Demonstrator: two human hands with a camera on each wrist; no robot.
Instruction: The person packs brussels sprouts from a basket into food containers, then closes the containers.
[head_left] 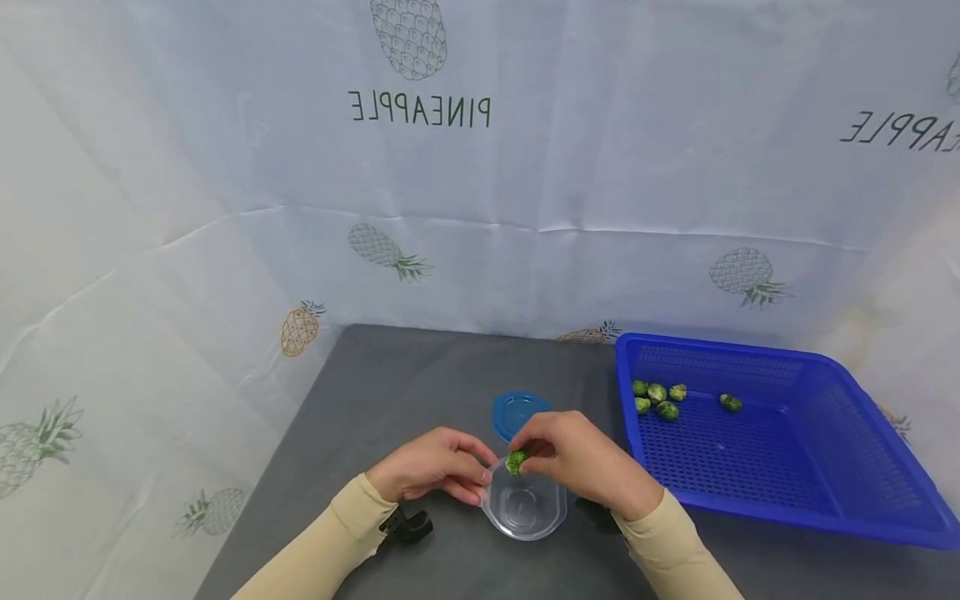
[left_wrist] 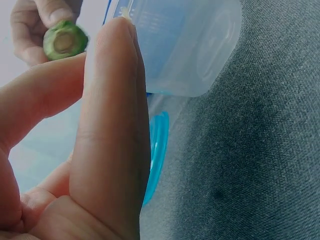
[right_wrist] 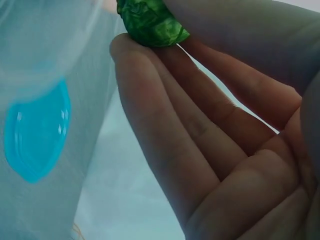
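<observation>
A Brussels sprout (head_left: 515,462) is pinched between the thumb and fingers of my right hand (head_left: 573,454), just above a clear plastic container (head_left: 525,510). In the left wrist view the sprout (left_wrist: 65,42) shows its pale cut stem end. My left hand (head_left: 441,467) grips the container's left rim with thumb and fingers. The container's wall (left_wrist: 187,45) appears beyond the thumb in the left wrist view. Part of the sprout (right_wrist: 150,22) is hidden by the thumb in the right wrist view. Behind the container lies a blue lid (head_left: 517,410).
To the right stands a blue perforated basket (head_left: 750,467). Several Brussels sprouts (head_left: 657,392) lie in its far left corner, and another sprout (head_left: 730,403) sits apart. A grey cloth (head_left: 420,375) covers the table; a pineapple-print curtain (head_left: 525,183) hangs behind.
</observation>
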